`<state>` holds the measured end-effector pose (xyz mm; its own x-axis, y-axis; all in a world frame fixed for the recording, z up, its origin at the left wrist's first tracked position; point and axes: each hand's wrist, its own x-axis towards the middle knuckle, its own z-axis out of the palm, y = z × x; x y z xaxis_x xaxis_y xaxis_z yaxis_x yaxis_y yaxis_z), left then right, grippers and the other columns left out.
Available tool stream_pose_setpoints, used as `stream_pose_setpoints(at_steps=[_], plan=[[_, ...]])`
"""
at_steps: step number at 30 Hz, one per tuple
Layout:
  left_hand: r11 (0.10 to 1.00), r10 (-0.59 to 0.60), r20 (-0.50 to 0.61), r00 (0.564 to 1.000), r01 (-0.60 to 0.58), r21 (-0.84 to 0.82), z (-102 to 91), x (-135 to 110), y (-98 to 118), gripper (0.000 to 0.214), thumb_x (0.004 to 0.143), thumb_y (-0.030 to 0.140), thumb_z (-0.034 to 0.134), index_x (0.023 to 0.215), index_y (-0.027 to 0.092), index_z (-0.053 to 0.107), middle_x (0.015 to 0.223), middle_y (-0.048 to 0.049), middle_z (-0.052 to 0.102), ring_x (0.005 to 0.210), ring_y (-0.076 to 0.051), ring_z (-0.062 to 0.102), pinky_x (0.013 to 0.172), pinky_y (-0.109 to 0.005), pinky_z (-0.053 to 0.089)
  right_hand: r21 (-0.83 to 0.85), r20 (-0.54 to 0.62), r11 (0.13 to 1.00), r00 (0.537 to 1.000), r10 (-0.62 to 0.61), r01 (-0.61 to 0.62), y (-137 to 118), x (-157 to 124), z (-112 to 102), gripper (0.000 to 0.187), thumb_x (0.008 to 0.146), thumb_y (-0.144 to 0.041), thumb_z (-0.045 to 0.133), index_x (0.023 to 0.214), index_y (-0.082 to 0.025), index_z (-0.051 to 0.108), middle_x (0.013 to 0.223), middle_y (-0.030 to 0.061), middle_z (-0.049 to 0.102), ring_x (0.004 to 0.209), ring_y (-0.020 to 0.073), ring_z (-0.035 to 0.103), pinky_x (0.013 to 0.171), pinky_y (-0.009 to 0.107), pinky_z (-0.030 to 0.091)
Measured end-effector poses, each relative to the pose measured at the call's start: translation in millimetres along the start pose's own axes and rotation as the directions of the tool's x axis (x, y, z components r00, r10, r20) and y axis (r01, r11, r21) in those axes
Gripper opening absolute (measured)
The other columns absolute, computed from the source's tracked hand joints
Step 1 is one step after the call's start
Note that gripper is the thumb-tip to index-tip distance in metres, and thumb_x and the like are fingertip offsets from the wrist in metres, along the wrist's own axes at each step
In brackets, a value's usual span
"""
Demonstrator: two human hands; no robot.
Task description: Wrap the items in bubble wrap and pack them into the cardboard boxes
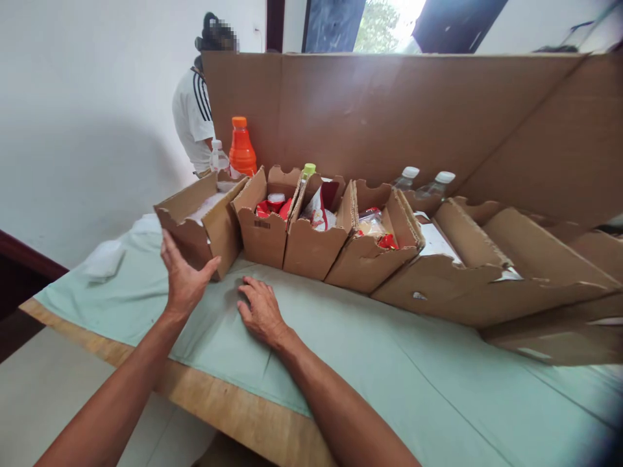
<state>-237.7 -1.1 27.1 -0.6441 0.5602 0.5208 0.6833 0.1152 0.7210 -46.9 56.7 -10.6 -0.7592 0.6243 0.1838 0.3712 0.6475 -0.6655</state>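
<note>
My left hand (186, 275) is spread across the lower front of the leftmost cardboard box (226, 227). Its fingers are at the box's left side and its thumb is near the right front corner; whether it grips the box firmly is unclear. That box sits at an angle to its neighbours, with whitish packets (209, 206) inside. My right hand (261, 310) lies palm down on the pale green cloth (341, 350), fingers loosely apart and nothing in them. Just beyond it stands a cardboard box (265, 243) with red packages (273, 207) in it.
Further open boxes run rightward, one with a red-and-white packet (320, 211), another with clear and red wrappers (372, 224). Behind stand an orange bottle (242, 152) and clear white-capped bottles (435, 185). A tall cardboard panel (389, 117) backs them. White folded material (104, 261) lies left. A person (192, 120) is beyond.
</note>
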Motion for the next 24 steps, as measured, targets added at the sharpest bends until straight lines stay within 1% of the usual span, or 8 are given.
stream_pose_setpoints(at_steps=[3, 5, 7, 9, 15, 19, 21, 24], plan=[[0.993, 0.051, 0.159, 0.986, -0.067, 0.092, 29.0, 7, -15, 0.100, 0.087, 0.047, 0.066, 0.164, 0.009, 0.015, 0.171, -0.0258, 0.021, 0.161, -0.037, 0.020, 0.130, -0.053, 0.023, -0.015, 0.006, 1.000, 1.000, -0.003, 0.003, -1, 1, -1, 0.035, 0.091, -0.016, 0.065, 0.125, -0.017, 0.070, 0.152, 0.0155, 0.059, 0.138, 0.0305, 0.054, 0.115, 0.049, 0.041], [0.972, 0.048, 0.303, 0.952, -0.115, 0.205, 42.6, -1, -26, 0.080, 0.089, 0.042, 0.059, 0.159, 0.009, 0.035, 0.165, -0.0236, 0.039, 0.156, -0.037, 0.034, 0.126, -0.054, 0.031, -0.024, 0.011, 1.000, 1.000, -0.003, 0.004, -1, 1, -1, 0.034, 0.091, -0.016, 0.065, 0.125, -0.018, 0.070, 0.151, 0.0144, 0.059, 0.137, 0.0297, 0.055, 0.115, 0.048, 0.041], [0.948, 0.041, 0.413, 0.910, -0.165, 0.270, 50.4, -15, -34, 0.060, 0.087, 0.038, 0.056, 0.143, 0.015, 0.058, 0.154, -0.0193, 0.055, 0.148, -0.038, 0.046, 0.122, -0.058, 0.035, -0.034, 0.014, 0.999, 1.000, -0.002, 0.003, -2, 1, -1, 0.033, 0.092, -0.016, 0.065, 0.125, -0.018, 0.070, 0.151, 0.0134, 0.059, 0.136, 0.0287, 0.055, 0.114, 0.047, 0.041], [0.936, 0.051, 0.455, 0.889, -0.201, 0.288, 52.9, -27, -37, 0.047, 0.087, 0.037, 0.055, 0.127, 0.018, 0.071, 0.148, -0.0171, 0.062, 0.144, -0.039, 0.050, 0.121, -0.060, 0.036, -0.043, 0.018, 0.999, 1.000, -0.004, 0.004, -2, 2, -1, 0.032, 0.093, -0.016, 0.064, 0.124, -0.018, 0.070, 0.151, 0.0132, 0.059, 0.136, 0.0277, 0.055, 0.115, 0.046, 0.040], [0.899, 0.084, 0.497, 0.864, -0.281, 0.336, 48.4, -29, -33, 0.047, 0.090, 0.037, 0.049, 0.125, 0.017, 0.073, 0.146, -0.0168, 0.063, 0.141, -0.038, 0.052, 0.117, -0.056, 0.040, -0.081, 0.030, 0.996, 0.999, -0.035, 0.037, 0, 3, 1, 0.028, 0.094, -0.017, 0.065, 0.120, -0.016, 0.071, 0.150, 0.0130, 0.060, 0.134, 0.0277, 0.056, 0.113, 0.045, 0.042], [0.888, 0.126, 0.519, 0.845, -0.329, 0.320, 45.6, -25, -33, 0.052, 0.092, 0.042, 0.044, 0.124, 0.012, 0.072, 0.142, -0.0215, 0.064, 0.136, -0.041, 0.056, 0.114, -0.059, 0.043, -0.131, 0.018, 0.990, 0.999, -0.050, 0.052, -4, 2, 1, 0.023, 0.096, -0.021, 0.064, 0.117, -0.017, 0.072, 0.145, 0.0102, 0.064, 0.131, 0.0261, 0.058, 0.111, 0.042, 0.044], [0.872, 0.172, 0.517, 0.839, -0.374, 0.317, 43.8, -26, -40, 0.054, 0.094, 0.045, 0.039, 0.122, 0.011, 0.071, 0.138, -0.0226, 0.065, 0.131, -0.042, 0.059, 0.111, -0.060, 0.046, -0.164, 0.015, 0.985, 0.999, -0.049, 0.051, -7, 0, 2, 0.020, 0.096, -0.024, 0.065, 0.114, -0.021, 0.073, 0.141, 0.0055, 0.067, 0.127, 0.0233, 0.061, 0.108, 0.039, 0.047], [0.827, 0.263, 0.514, 0.817, -0.465, 0.315, 43.5, -24, -59, 0.053, 0.097, 0.049, 0.038, 0.123, 0.014, 0.068, 0.134, -0.0182, 0.067, 0.126, -0.040, 0.062, 0.107, -0.060, 0.051, -0.262, 0.007, 0.960, 0.995, -0.096, 0.095, -9, -1, 6, 0.021, 0.096, -0.027, 0.064, 0.116, -0.021, 0.072, 0.139, 0.0028, 0.068, 0.121, 0.0217, 0.063, 0.103, 0.037, 0.051]])
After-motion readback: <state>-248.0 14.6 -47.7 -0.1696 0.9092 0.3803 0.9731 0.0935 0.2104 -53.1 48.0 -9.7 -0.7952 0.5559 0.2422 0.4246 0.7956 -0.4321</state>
